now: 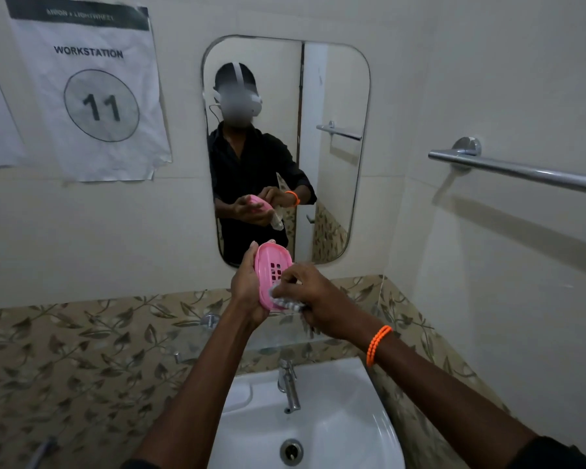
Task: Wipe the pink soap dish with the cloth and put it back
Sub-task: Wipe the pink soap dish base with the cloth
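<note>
Gripping the pink soap dish [272, 272] along its left rim, the left hand [247, 292] holds it tilted upright above the glass shelf [217, 336] and white sink [335, 418], before the mirror [332, 96]. The cloth [286, 303] is pinched by the right hand [313, 296] against the dish's lower edge. Open air surrounds both arms.

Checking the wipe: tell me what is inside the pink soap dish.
The pink soap dish shows its slotted drain holes and no soap. Its lower end is covered by the cloth that the right hand presses there.
</note>
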